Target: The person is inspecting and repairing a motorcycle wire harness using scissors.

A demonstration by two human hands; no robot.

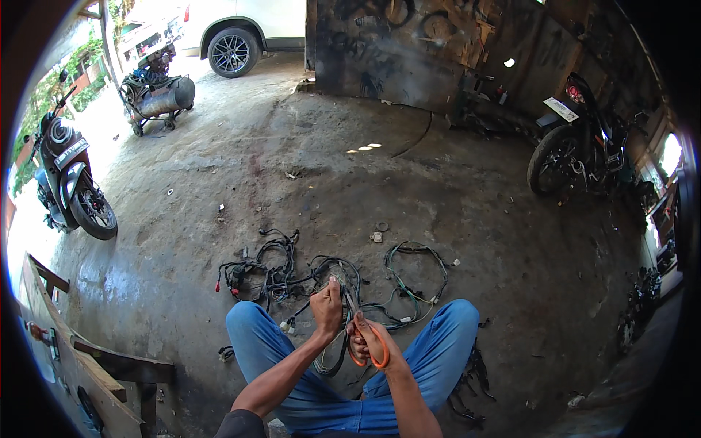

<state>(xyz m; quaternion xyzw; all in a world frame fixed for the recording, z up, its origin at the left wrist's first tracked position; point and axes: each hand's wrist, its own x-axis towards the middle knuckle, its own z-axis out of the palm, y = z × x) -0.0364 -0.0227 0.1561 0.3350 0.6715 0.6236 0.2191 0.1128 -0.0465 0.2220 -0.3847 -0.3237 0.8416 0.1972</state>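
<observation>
Here, orange-handled scissors [385,352] sit within the right fingers [359,345].

No writing is surely readable; licence plates [71,152] [560,109] on left scooter [75,179] and far-right motorcycle [588,146] look too small.

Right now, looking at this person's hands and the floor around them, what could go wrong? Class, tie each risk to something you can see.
The right hand grips orange-handled scissors with the blades close to the closed left hand, so a slip might nick its fingers.
The wires lie looped and overlapping on the floor, so the wrong strand could be snipped.
Some loops lie near the knees and might snag if the legs shift.
</observation>
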